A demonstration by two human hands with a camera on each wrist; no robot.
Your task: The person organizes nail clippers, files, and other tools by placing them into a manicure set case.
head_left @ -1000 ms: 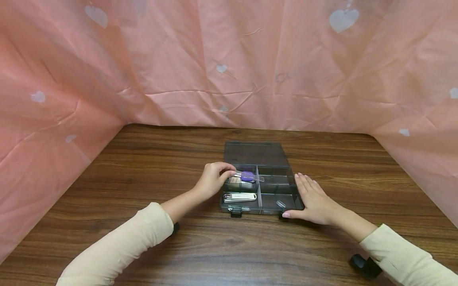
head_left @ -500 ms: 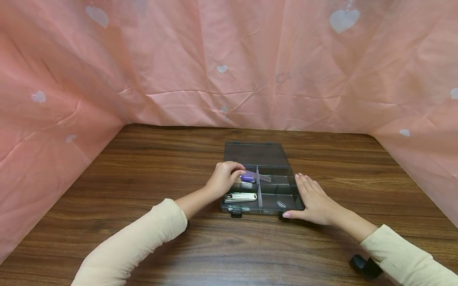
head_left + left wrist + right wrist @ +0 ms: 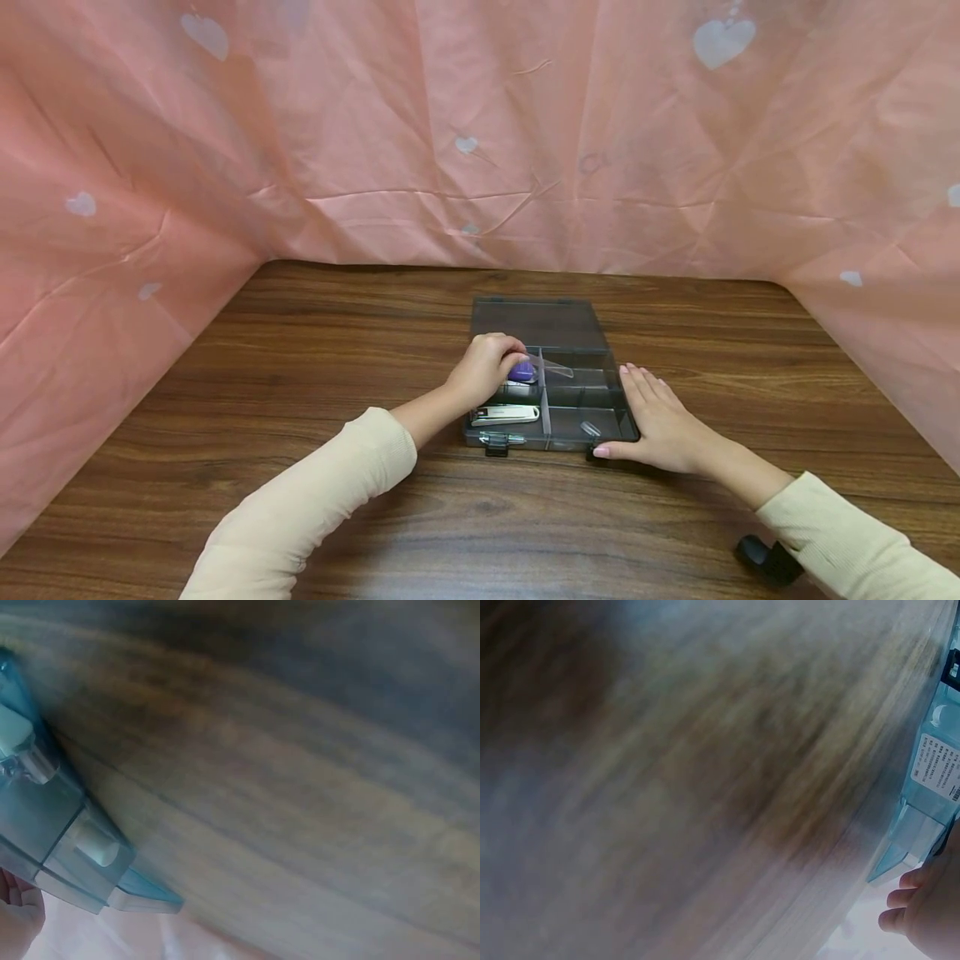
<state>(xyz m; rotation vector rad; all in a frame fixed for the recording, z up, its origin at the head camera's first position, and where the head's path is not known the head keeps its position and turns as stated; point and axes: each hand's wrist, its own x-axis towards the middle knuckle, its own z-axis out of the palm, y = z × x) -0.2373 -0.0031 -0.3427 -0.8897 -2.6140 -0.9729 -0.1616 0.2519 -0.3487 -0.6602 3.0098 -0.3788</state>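
A dark see-through divided box (image 3: 577, 421) sits on the table, its lid (image 3: 536, 323) folded back. My left hand (image 3: 486, 371) is over the back left compartment, pinching a slim item with a clear strip-like end (image 3: 557, 367); that end crosses the divider to the right. Just under the fingertips is a purple part (image 3: 522, 371); whether it belongs to the pinched item I cannot tell. A white nail clipper (image 3: 506, 414) lies in the front left compartment. With straight fingers, my right hand (image 3: 663, 429) rests against the box's right side, thumb at its front corner.
In the front right compartment lies a small clear piece (image 3: 590, 428). Two black latches hang at the box's front, one a latch (image 3: 496, 446) on the left. A black object (image 3: 768, 560) sits by the right sleeve. Pink cloth (image 3: 480, 167) encloses the wooden table (image 3: 360, 333).
My left hand has moved right over the back left compartment, and the clear end has shifted further right past the divider. The right hand has stayed in place.
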